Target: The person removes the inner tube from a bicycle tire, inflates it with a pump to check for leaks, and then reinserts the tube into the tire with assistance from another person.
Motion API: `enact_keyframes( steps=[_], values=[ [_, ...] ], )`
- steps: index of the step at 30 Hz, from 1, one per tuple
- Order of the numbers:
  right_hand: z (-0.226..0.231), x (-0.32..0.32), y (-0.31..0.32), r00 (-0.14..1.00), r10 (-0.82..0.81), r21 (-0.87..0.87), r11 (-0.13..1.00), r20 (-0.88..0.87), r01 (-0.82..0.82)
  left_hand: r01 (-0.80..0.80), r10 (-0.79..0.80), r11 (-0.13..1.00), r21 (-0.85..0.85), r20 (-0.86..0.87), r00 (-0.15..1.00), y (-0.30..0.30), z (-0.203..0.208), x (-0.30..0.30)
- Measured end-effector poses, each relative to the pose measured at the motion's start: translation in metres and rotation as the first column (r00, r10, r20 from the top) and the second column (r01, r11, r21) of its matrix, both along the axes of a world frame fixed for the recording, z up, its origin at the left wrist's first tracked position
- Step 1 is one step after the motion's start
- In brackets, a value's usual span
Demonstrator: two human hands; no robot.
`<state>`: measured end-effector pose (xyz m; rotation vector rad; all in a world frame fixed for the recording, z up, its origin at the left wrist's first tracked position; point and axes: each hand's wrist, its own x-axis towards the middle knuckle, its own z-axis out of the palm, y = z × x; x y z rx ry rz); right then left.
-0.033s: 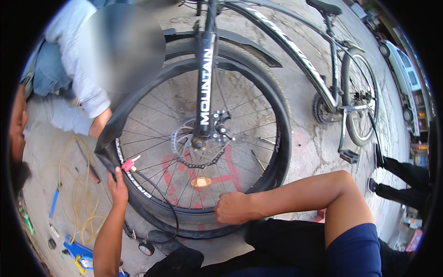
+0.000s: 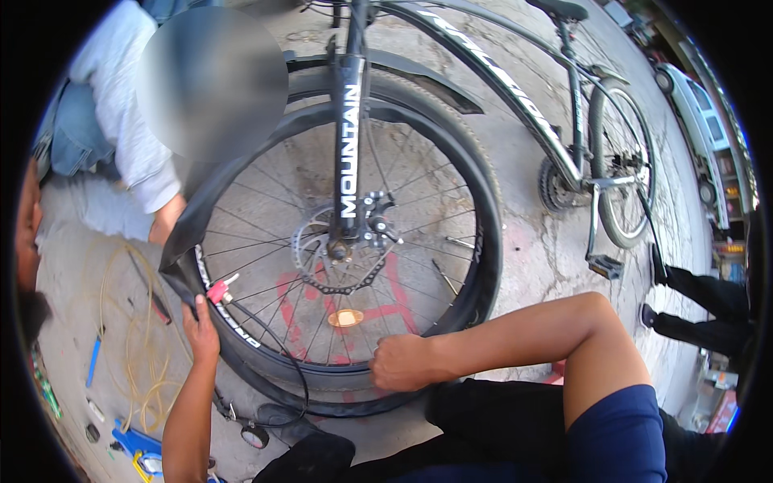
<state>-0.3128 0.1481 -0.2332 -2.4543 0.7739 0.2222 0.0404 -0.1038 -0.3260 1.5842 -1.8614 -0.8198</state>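
Note:
A bicycle's front wheel stands before me, its rim (image 2: 233,328) lettered in white. A loose, smooth black inner tube (image 2: 182,233) bulges off its left side. My left hand (image 2: 203,334) is at that bulge, thumb up against the tube and the other fingers partly hidden. Just beside it, a red pump head (image 2: 218,292) sits at the rim, and its black hose (image 2: 303,374) loops down to a round gauge (image 2: 254,435). My right hand (image 2: 403,363) is closed in a fist at the bottom of the wheel; what its fingers hold is hidden.
A co-worker's hand (image 2: 167,219) reaches to the tube's left side. On the ground lie a coiled yellowish hose (image 2: 145,362), a blue stick (image 2: 95,360) and blue-and-yellow tools (image 2: 141,444). The bicycle frame (image 2: 499,80) stretches to the right; a person's dark legs (image 2: 700,314) are beyond.
The whole scene has shifted slightly left in the view. Both my hands keep their places at the wheel, and nothing has been taken hold of or let go.

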Motion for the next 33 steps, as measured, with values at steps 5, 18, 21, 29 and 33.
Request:
enact_keyframes(
  steps=[5,18,21,29,33],
  values=[
    [0.004,0.001,-0.002,1.0,-0.02,0.05,0.999,0.007,0.019,0.004,-0.004,1.0,0.001,0.023,1.0,-0.006,-0.007,0.007],
    [0.009,0.002,-0.002,0.999,-0.007,0.06,0.998,-0.036,0.009,-0.007,0.008,1.0,-0.004,0.098,0.995,-0.008,-0.007,0.01],
    [0.009,0.002,-0.003,1.0,-0.021,0.063,0.998,-0.005,0.022,0.001,0.002,1.0,-0.023,0.113,0.994,-0.01,-0.006,0.01],
    [0.009,0.002,-0.006,0.994,0.02,0.146,0.989,-0.105,-0.004,-0.12,0.107,0.992,0.045,0.22,0.969,0.0,0.012,-0.009],
    [0.009,-0.003,-0.004,0.997,0.019,0.015,1.0,-0.081,-0.018,0.006,-0.004,0.998,0.054,-0.042,0.999,0.002,0.023,-0.014]
  ],
)
